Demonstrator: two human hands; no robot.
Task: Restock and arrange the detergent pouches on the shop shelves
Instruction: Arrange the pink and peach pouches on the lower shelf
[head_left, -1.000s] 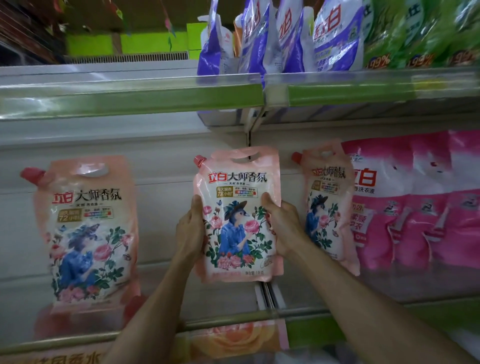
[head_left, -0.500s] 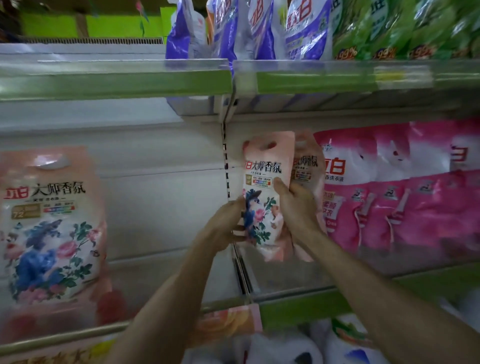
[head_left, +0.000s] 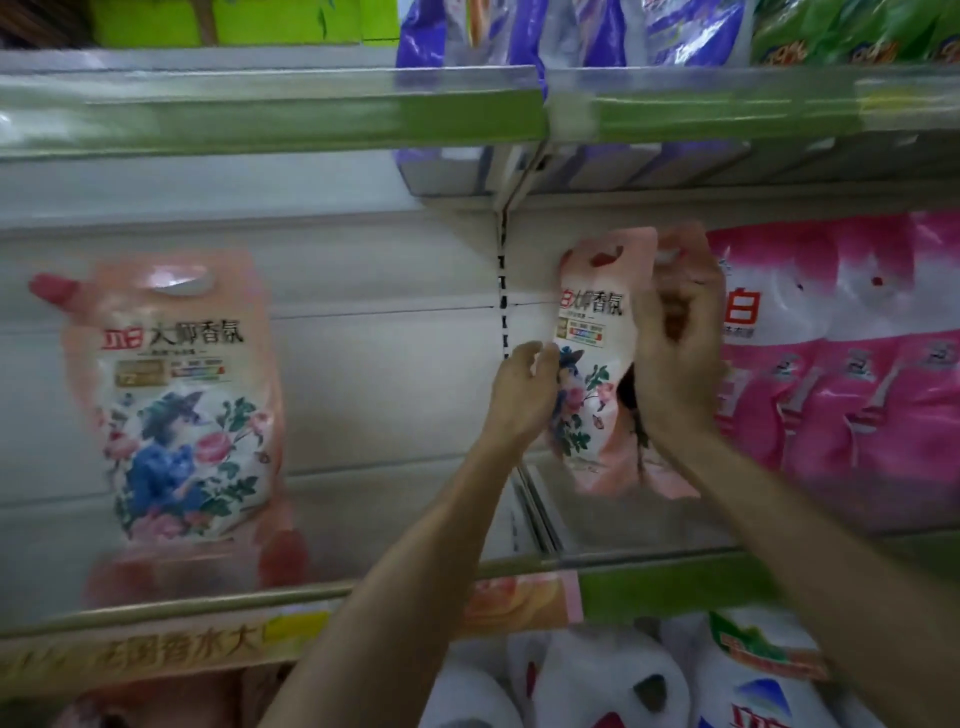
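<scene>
**Setting a peach pouch (head_left: 592, 364) in beside the pink ones**

Head view: the peach pouch is held upright over the middle shelf (head_left: 389, 519), turned partly sideways, just beside the pink pouches (head_left: 841, 364). Whether its base rests on the shelf I cannot tell. The left hand (head_left: 524, 395) pinches its left edge. The right hand (head_left: 675, 358) curls round its upper right side, fingertips hidden. A matching pouch (head_left: 176, 395) stands well apart at the left. This looks like the placing step. Next, it likely needs turning face-front and settling against its neighbours before release.
</scene>
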